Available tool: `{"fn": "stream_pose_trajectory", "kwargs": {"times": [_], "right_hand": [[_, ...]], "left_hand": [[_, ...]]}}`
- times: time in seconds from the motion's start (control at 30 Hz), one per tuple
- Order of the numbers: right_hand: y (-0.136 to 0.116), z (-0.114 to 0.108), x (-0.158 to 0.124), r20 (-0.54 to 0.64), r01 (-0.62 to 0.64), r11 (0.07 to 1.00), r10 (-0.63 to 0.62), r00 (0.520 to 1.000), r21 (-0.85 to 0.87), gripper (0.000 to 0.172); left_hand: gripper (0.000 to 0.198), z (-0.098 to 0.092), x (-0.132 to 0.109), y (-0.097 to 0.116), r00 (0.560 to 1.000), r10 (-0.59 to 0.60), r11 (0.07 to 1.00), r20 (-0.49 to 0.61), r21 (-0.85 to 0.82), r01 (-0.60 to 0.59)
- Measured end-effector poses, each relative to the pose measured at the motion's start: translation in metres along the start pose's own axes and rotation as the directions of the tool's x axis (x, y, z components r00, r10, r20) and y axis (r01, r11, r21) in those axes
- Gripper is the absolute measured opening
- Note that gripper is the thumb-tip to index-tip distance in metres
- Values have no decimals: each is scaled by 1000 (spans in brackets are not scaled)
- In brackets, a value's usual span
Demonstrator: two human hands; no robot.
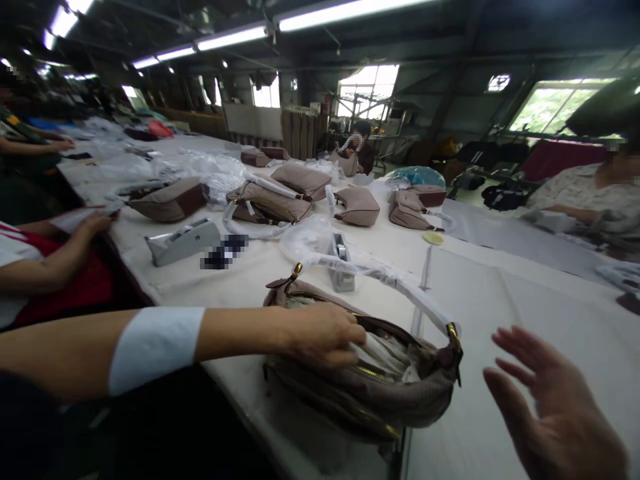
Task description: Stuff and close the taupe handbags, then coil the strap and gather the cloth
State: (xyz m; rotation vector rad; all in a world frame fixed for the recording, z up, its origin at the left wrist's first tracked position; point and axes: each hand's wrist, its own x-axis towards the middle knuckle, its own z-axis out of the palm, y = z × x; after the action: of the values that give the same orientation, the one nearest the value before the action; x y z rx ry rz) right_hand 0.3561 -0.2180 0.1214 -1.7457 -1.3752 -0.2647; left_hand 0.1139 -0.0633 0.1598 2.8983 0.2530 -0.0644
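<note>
A taupe handbag (370, 390) stands on the white-covered table with its gold-zipped top unzipped. Pale stuffing paper (387, 353) shows inside, and the handle (385, 273) arches above, wrapped in clear plastic. My left hand (320, 333) reaches across the opening, its fingers curled at the zip edge beside the paper; what lies between the fingertips is hidden. A white band (155, 347) covers part of that forearm. Off the bag's right end, my right hand (555, 400) hangs over the table, slightly blurred, fingers apart and holding nothing.
Grey tape dispensers (185, 240) (343, 263) stand behind the bag. More taupe bags (270, 203) and crumpled clear plastic (210, 170) lie farther back. A yellow disc (433, 238) is at centre right. People sit at the left (55, 267), far side and right (575, 193).
</note>
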Motion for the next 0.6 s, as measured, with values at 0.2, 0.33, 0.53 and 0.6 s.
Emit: {"fn": "stream_pose_trajectory", "kwargs": {"times": [0.2,0.33,0.53,0.6], "right_hand": [[-6,49,-29,138,-430,887,411,901,170,56],[-3,57,-33,150,-567,707,562,813,422,58],[-7,60,-36,256,-616,383,667,700,688,55],[-10,60,-36,261,-614,348,679,686,708,55]], "left_hand": [[34,41,44,7,994,107,980,32,-174,-100],[22,43,53,19,979,-175,828,-108,-554,87],[14,47,71,32,994,-108,830,22,-548,102],[10,51,71,33,970,-225,835,-95,-532,142]]}}
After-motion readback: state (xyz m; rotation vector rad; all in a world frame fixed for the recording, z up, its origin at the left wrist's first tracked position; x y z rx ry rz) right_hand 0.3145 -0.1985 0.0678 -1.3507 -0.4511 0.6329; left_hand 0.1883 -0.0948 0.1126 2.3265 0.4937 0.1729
